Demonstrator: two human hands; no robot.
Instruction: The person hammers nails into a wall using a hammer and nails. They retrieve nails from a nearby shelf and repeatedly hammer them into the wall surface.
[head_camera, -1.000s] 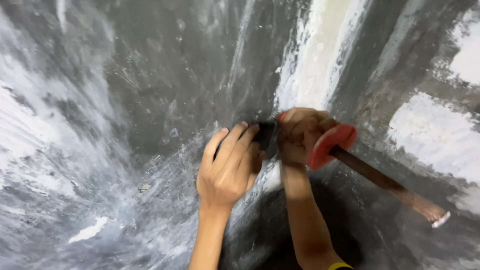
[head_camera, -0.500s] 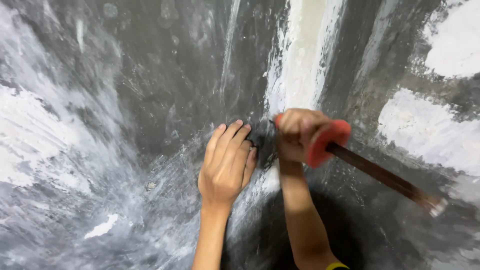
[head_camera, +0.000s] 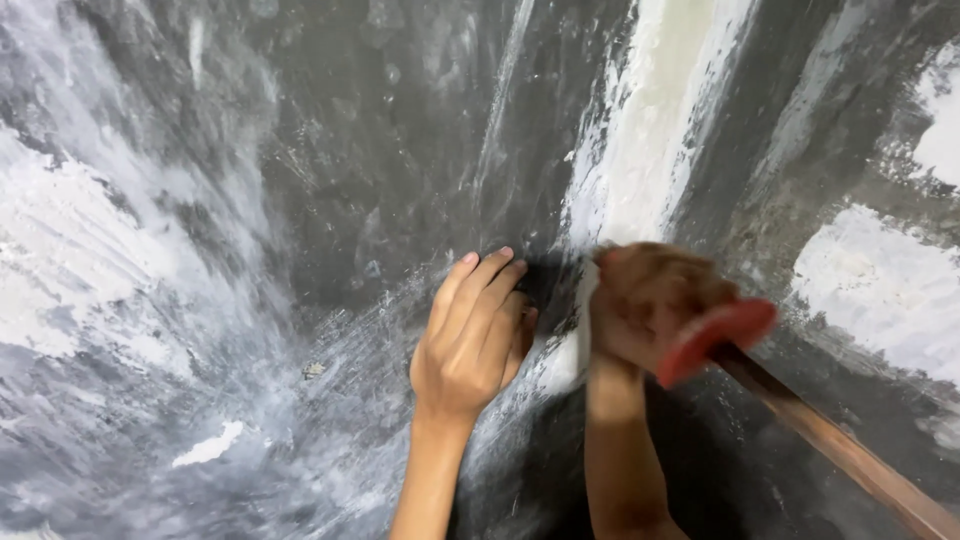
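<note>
My right hand (head_camera: 645, 305) is closed around a scraping tool with a red collar (head_camera: 715, 335) and a long wooden handle (head_camera: 850, 450) that runs off to the lower right. The hand is blurred with motion. The tool's dark blade (head_camera: 550, 285) lies against the grey wall (head_camera: 330, 170) between my two hands. My left hand (head_camera: 475, 340) lies flat on the wall just left of the blade, fingers together and pointing up, with the fingertips at the blade's edge. It grips nothing.
The wall is dark grey with scraped white plaster patches: a tall white streak (head_camera: 650, 150) above my right hand, one patch at the right (head_camera: 880, 290) and a large one at the left (head_camera: 70, 270). A small white fleck (head_camera: 210, 445) sits at the lower left.
My right hand and the tool have shifted slightly right and down, so the handle's end now runs out of the frame. The left hand stays flat beside the blade.
</note>
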